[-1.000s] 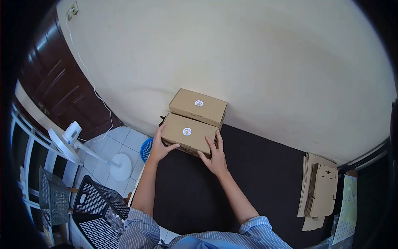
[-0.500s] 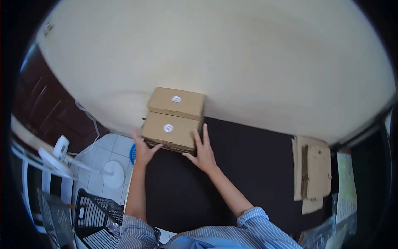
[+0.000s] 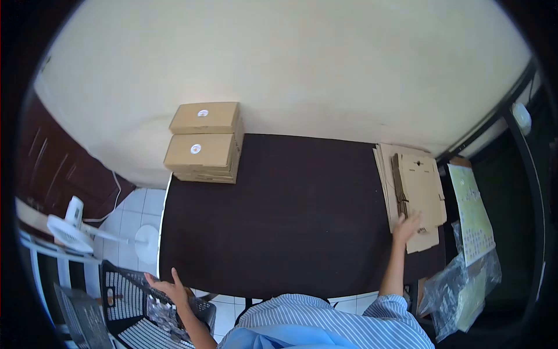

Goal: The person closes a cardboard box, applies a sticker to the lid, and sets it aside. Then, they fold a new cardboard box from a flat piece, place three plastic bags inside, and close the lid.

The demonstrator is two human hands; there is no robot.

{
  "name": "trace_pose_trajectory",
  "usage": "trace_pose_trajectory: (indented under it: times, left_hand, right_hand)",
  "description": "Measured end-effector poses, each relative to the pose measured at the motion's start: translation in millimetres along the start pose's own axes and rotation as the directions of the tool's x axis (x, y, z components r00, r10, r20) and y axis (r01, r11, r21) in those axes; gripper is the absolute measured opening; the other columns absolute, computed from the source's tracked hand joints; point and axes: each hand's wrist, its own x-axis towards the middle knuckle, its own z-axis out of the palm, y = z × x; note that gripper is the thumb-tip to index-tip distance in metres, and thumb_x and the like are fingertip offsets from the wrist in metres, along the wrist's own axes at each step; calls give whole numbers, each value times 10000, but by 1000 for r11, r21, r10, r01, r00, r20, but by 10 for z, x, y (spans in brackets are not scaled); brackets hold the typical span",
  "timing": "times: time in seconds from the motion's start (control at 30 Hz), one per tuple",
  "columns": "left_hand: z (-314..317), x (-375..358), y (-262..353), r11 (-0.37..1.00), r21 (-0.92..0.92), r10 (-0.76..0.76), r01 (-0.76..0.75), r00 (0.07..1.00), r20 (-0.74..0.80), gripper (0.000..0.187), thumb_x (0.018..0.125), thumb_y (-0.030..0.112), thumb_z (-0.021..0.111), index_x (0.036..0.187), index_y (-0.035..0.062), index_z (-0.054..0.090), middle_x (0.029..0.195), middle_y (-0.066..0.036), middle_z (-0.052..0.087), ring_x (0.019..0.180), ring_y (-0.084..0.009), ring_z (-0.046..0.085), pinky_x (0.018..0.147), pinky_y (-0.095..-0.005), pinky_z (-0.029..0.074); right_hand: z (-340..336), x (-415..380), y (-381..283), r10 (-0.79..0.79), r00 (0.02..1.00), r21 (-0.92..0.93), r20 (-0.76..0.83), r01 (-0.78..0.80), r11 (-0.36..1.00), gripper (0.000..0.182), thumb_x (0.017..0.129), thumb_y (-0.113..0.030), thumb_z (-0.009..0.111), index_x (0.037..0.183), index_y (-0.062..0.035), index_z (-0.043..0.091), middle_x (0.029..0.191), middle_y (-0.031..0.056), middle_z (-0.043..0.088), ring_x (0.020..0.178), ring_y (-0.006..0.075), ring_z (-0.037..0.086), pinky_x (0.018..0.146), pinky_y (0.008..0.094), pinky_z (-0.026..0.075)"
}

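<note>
My left hand (image 3: 170, 289) is off the table's front left corner, above a black mesh chair (image 3: 125, 291), with nothing in it and its fingers apart. On the right, my right hand (image 3: 407, 228) reaches over the near edge of a pile of flat, unfolded cardboard boxes (image 3: 423, 186), fingers stretched out and slightly blurred. At the back left, against the wall, folded brown cardboard boxes (image 3: 200, 150) stand in two adjoining stacks. Each top box bears a round white sticker (image 3: 196, 149).
A dark brown table (image 3: 290, 215) spans the middle. Sticker sheets (image 3: 472, 209) and clear plastic bags (image 3: 450, 296) lie beyond its right edge. To the left, a white fan (image 3: 72, 230) stands on the tiled floor, near clear plastic packets (image 3: 165, 314) on the chair.
Both hands have left the box stacks. My left hand has drawn back toward me, and my right hand has swung across to the flat cardboard. The view has shifted to the right.
</note>
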Motion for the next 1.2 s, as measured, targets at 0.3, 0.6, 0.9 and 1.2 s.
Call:
trace_pose_trajectory:
  times: [0.3, 0.6, 0.9, 1.2]
  left_hand:
    - [-636, -908, 33, 957, 134, -264, 258, 964, 28, 799, 767, 95, 667, 1346, -106, 153, 1396, -246, 197, 1314, -356, 189, 1099, -405, 117]
    - [-692, -1413, 388, 941, 276, -269, 199, 932, 245, 501, 742, 166, 679, 1178, 39, 467, 1307, -166, 392, 1314, -378, 243, 1067, -541, 128]
    - [-662, -1439, 420, 950, 248, -252, 190, 936, 247, 363, 716, 123, 672, 1055, 87, 547, 1228, -82, 498, 1328, -305, 286, 1070, -564, 130]
    - [-1009, -1461, 314, 956, -140, -251, 256, 967, 50, 144, 744, 34, 619, 879, 87, 622, 997, -48, 635, 1185, -265, 487, 1056, -503, 201]
  right_hand:
    - [156, 436, 606, -93, 944, 171, 318, 40, 985, 371, 853, -279, 566, 1048, 30, 632, 1164, 227, 565, 1128, 339, 517, 965, 386, 395]
    - [-13, 586, 547, -158, 983, -14, 98, 160, 987, 259, 762, -178, 587, 924, 17, 640, 873, 173, 651, 796, 336, 626, 702, 414, 494]
    - [-982, 169, -573, -226, 779, 302, -585, 467, 831, 133, 885, -50, 546, 976, 22, 611, 927, 125, 629, 803, 255, 622, 712, 335, 517]
    - [-1435, -1946, -1923, -664, 449, 675, -598, 729, -116, 140, 814, 72, 521, 869, -46, 572, 911, 116, 567, 899, 297, 574, 834, 439, 451]
